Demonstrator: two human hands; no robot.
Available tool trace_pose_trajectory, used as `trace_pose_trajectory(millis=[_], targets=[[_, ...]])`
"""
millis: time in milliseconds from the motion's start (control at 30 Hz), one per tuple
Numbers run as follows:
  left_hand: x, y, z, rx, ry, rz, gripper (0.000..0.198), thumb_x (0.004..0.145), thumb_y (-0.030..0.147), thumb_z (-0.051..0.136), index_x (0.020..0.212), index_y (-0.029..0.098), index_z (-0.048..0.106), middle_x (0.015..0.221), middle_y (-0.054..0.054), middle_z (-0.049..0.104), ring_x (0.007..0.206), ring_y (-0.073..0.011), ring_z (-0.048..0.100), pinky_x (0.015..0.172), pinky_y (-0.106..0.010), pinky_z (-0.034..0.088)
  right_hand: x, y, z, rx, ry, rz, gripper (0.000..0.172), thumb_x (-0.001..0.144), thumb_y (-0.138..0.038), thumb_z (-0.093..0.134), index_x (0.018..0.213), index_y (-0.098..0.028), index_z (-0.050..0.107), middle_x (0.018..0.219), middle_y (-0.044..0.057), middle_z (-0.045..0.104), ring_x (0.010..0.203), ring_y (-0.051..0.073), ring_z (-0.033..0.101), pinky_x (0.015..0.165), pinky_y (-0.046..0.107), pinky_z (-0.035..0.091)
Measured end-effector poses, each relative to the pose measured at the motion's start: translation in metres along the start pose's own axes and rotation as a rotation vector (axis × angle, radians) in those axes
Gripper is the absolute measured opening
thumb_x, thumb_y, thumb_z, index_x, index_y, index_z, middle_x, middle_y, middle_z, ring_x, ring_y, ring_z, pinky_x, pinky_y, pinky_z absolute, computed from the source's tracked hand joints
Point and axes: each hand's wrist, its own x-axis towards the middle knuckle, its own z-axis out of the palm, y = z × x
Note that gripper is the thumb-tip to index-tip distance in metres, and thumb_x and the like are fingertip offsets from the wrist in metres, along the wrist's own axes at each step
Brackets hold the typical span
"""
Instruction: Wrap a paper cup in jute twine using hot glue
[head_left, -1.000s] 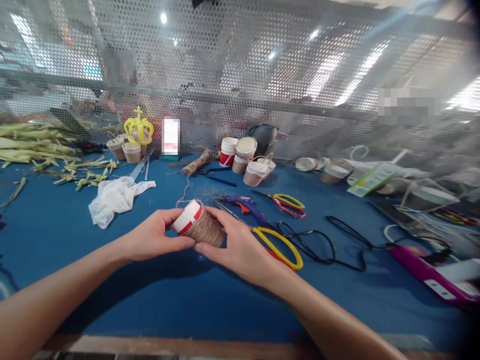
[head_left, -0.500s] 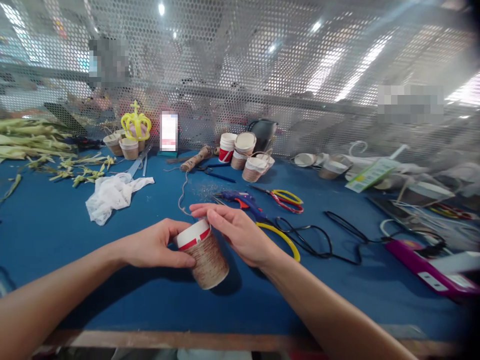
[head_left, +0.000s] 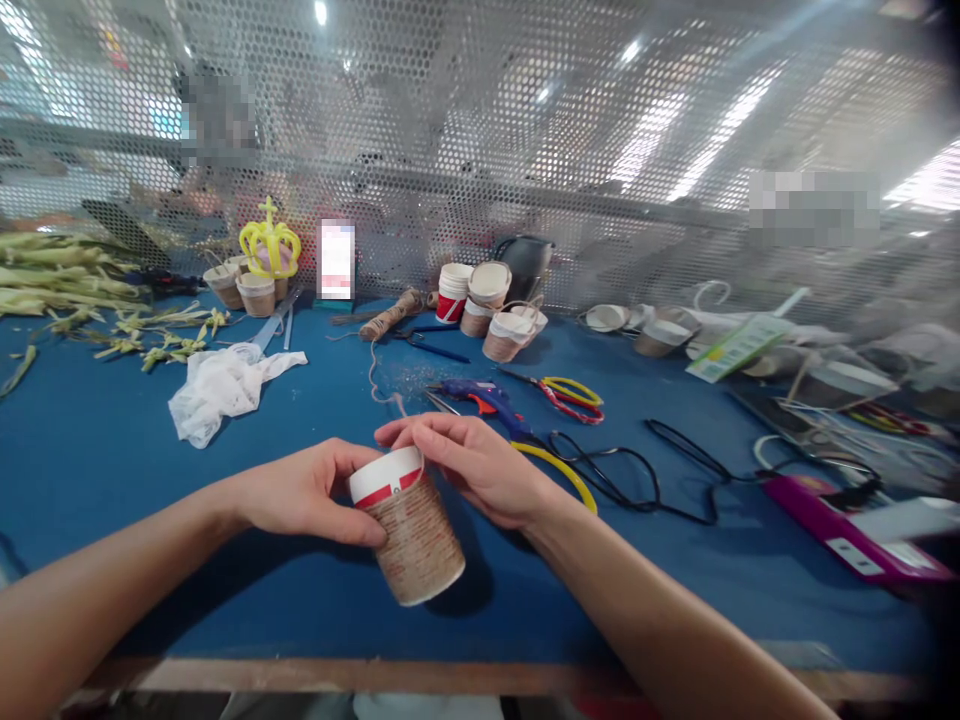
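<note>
I hold the paper cup (head_left: 409, 530) in the air just above the blue table (head_left: 112, 460), close to its near edge, tilted with the white-and-red rim band up and away from me and the base toward the camera. A second ago the cup lay almost level between both palms and sat higher in the view; it has since dropped and swung base-down. My left hand (head_left: 300, 495) has kept its place: thumb and fingers are closed round the cup's upper wall just under the red band. My right hand (head_left: 480, 465) has left the base end and moved to the rim, where its fingers are drawn together and appear to pinch the twine strand (head_left: 373, 370). The strand runs slack from those fingertips back to the twine spool (head_left: 390, 318) at the rear. The wrapped turns cover the wall from the base to just under the band; the band itself is bare. The glue gun (head_left: 484, 397) lies beyond my right hand, and the yellow-handled scissors (head_left: 559, 470) are now partly hidden behind it.
</note>
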Motion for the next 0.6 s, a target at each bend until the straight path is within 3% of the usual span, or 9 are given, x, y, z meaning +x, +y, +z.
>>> trace_pose_trajectory(millis=[267,500,600], targets=[[0.002,-0.003,0.003,-0.026,-0.002,-0.068,0.017,0.067,0.015,0.067,0.082,0.010,0.060,0.067,0.001,0.059,0.058,-0.0066,0.051,0.059,-0.017,0.044,0.006,-0.003,0.008,-0.033,0.049,-0.163,0.014,0.074,-0.029,0.063,0.069,-0.017,0.067,0.090,0.002,0.063,0.081,0.010,0.055,0.072,0.022,0.041],[0.003,-0.005,0.005,-0.009,0.000,-0.041,0.015,0.068,0.011,0.065,0.082,0.010,0.061,0.071,0.001,0.063,0.062,-0.0075,0.054,0.064,-0.018,0.045,0.009,-0.001,0.012,-0.173,0.075,0.032,0.020,0.073,-0.035,0.062,0.073,-0.014,0.064,0.069,0.000,0.060,0.062,0.009,0.051,0.059,0.023,0.039],[0.003,-0.005,0.005,0.059,0.015,-0.018,0.017,0.068,0.013,0.066,0.085,0.010,0.062,0.074,-0.001,0.064,0.066,-0.0097,0.056,0.067,-0.020,0.046,0.011,0.001,0.009,-0.225,0.135,0.035,0.024,0.076,-0.037,0.059,0.070,-0.014,0.060,0.070,0.001,0.061,0.062,0.009,0.051,0.060,0.024,0.039]])
